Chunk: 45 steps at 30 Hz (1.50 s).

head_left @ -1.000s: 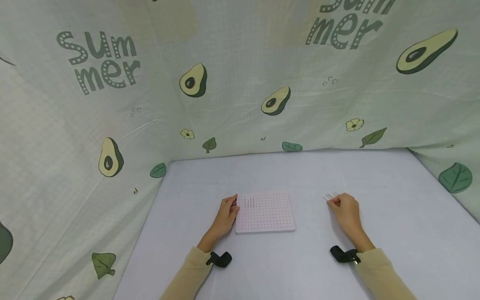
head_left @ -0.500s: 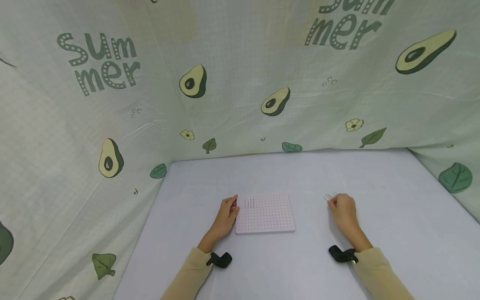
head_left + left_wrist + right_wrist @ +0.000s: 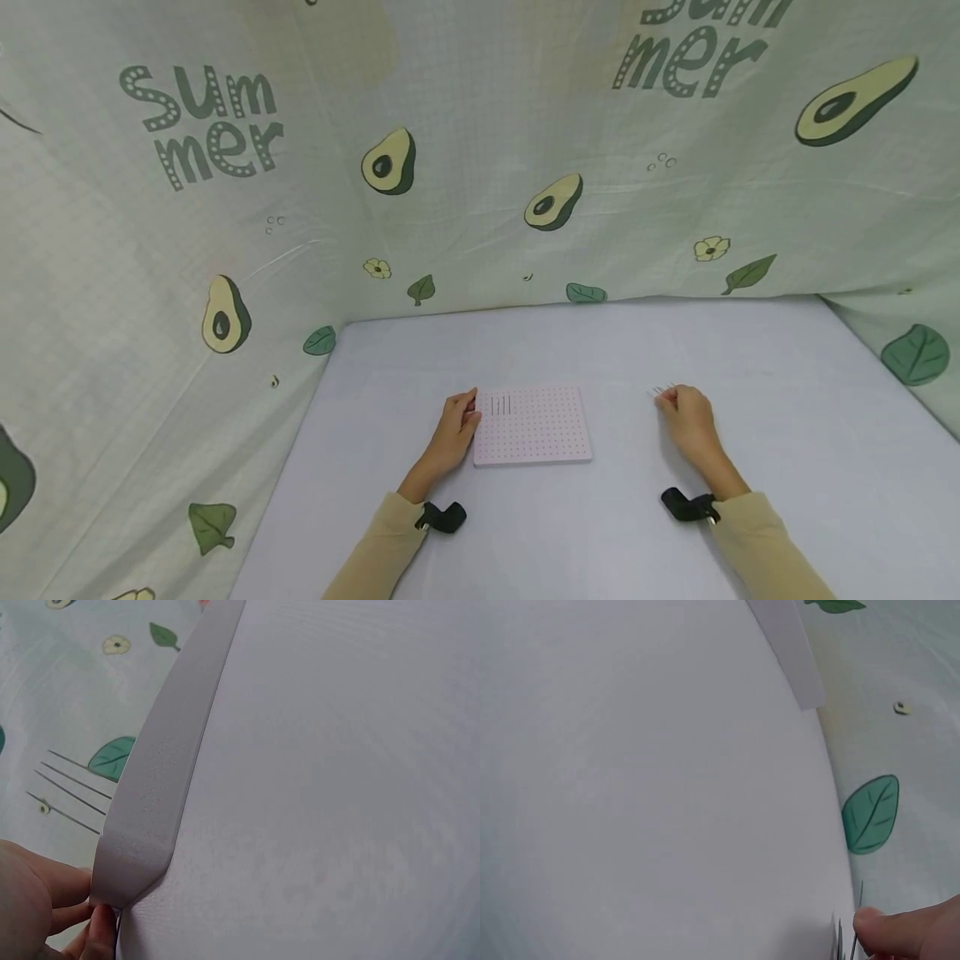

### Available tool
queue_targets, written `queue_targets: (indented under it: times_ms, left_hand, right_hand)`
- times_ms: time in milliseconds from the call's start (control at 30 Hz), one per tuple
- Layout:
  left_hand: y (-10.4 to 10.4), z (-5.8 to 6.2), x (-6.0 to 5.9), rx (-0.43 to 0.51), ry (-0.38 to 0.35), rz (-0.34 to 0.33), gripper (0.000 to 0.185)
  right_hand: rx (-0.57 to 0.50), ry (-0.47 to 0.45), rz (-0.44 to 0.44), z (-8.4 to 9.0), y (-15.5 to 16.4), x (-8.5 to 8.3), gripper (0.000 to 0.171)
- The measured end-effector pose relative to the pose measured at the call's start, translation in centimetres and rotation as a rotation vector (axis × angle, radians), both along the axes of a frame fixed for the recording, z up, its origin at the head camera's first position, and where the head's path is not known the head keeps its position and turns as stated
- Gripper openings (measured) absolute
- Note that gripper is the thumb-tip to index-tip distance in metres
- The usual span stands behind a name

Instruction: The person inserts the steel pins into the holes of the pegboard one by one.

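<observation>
Four thin pins (image 3: 499, 406) stand upright in the pink pegboard (image 3: 534, 427) near its 10 o'clock corner, and the board lies flat mid-table (image 3: 600, 350). Your left hand (image 3: 452, 432) rests on the board's 9 o'clock edge, fingers curled against the side. Your right hand (image 3: 688, 419) is well apart at 3 o'clock from the board, fingertips pinched on the loose needles (image 3: 663, 390) lying on the table. Avocado-print cloth (image 3: 480, 167) hangs behind it all.
</observation>
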<state>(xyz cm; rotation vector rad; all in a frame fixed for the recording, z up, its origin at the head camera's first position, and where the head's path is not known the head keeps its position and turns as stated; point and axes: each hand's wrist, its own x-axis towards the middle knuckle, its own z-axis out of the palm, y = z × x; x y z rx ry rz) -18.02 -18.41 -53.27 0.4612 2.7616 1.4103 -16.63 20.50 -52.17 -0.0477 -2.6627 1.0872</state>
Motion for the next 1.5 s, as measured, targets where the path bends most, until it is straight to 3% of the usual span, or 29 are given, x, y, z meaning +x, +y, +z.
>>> queue_targets:
  times_ms: [300, 633, 1233, 1500]
  left_hand:
    - [0.0, 0.1, -0.1, -0.011, -0.003, 0.003, 0.048]
    - [0.1, 0.0, 0.0, -0.009, 0.002, -0.006, 0.049]
    - [0.1, 0.1, 0.0, -0.005, 0.005, -0.005, 0.049]
    - [0.0, 0.0, -0.1, -0.009, 0.006, -0.003, 0.048]
  right_hand:
    - [-0.081, -0.037, 0.083, 0.6, 0.0, 0.0, 0.021]
    - [-0.241, -0.057, 0.186, 1.6, -0.4, -0.3, 0.025]
    - [-0.397, 0.062, 0.255, 2.0, -3.0, -2.2, 0.008]
    - [-0.408, 0.077, 0.292, 3.0, -5.0, -2.5, 0.005]
